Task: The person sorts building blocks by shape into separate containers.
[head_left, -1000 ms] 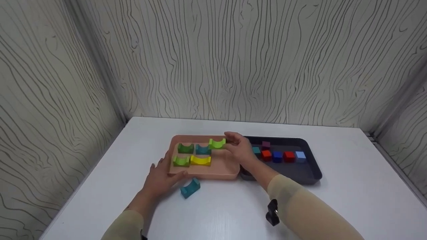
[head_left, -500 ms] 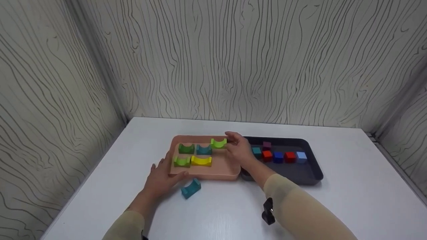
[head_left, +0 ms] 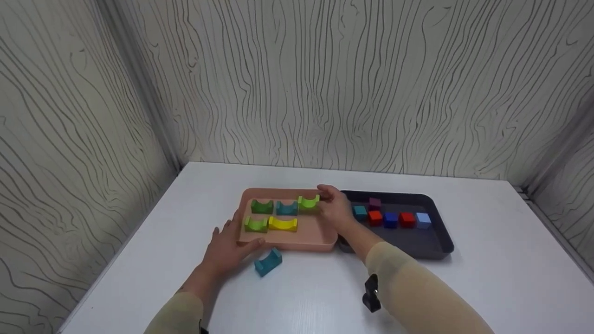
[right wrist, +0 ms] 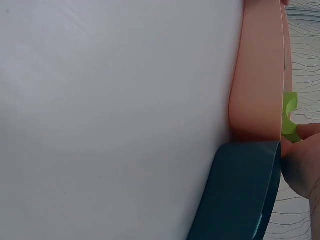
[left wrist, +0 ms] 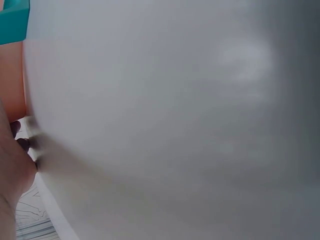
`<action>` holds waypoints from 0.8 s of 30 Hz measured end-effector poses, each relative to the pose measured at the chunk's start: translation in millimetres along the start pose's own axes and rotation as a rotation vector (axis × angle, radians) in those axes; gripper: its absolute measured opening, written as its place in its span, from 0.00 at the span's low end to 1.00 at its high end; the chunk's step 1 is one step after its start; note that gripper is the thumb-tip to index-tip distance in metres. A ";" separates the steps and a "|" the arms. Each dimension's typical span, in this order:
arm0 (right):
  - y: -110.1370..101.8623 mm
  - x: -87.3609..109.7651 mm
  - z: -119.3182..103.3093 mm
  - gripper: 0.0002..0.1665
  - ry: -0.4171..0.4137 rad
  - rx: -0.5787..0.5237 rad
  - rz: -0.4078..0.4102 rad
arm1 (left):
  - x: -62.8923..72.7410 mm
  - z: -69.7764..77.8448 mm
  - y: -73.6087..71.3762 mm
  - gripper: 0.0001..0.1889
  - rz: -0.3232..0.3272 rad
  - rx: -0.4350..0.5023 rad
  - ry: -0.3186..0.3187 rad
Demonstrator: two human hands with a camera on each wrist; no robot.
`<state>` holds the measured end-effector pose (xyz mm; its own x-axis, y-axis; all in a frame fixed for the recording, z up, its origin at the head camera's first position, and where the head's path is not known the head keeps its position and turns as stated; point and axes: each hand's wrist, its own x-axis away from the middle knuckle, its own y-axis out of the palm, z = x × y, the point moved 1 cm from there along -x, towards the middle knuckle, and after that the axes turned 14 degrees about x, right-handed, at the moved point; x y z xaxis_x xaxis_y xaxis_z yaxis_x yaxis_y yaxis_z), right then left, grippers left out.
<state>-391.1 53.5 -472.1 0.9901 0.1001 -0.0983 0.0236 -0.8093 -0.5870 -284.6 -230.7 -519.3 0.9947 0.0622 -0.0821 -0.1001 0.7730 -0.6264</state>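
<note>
My right hand (head_left: 336,209) pinches a lime green arch block (head_left: 308,202) at its right end, over the back of the salmon-pink tray (head_left: 315,232). In the right wrist view the same lime arch block (right wrist: 289,114) shows above the tray's rim. Just left of it in the tray is a teal arch block (head_left: 287,208), then a dark green arch block (head_left: 262,207). In front of these lie a light green arch block (head_left: 256,225) and a yellow one (head_left: 283,224). My left hand (head_left: 226,249) rests against the tray's front left corner, fingers extended along its side.
Another teal arch block (head_left: 268,262) lies tilted on the white table (head_left: 315,287), near my left thumb. Against the pink tray's right side stands a dark tray (head_left: 408,246) with several small cubes, among them a red cube (head_left: 407,220). Patterned walls (head_left: 343,93) enclose the table's back and sides.
The lime arch block in my right hand has come down slightly and shifted a little right relative to the teal one beside it. My left hand stays at the tray corner.
</note>
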 end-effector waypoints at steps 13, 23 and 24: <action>0.2 -3.7 -2.5 0.34 0.092 0.051 -0.059 | 0.8 -0.4 0.4 0.61 -0.003 -0.003 -0.007; -0.4 -3.9 -3.8 0.35 0.112 0.047 -0.082 | 0.5 0.4 0.2 0.62 -0.011 0.003 -0.018; -0.3 -4.1 -3.8 0.35 0.114 0.046 -0.083 | 0.7 0.4 0.0 0.62 -0.013 0.004 -0.019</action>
<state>-394.7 51.1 -468.4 0.9944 0.0967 0.0428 0.1021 -0.7732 -0.6259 -283.9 -230.4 -519.0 0.9962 0.0640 -0.0591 -0.0870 0.7766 -0.6239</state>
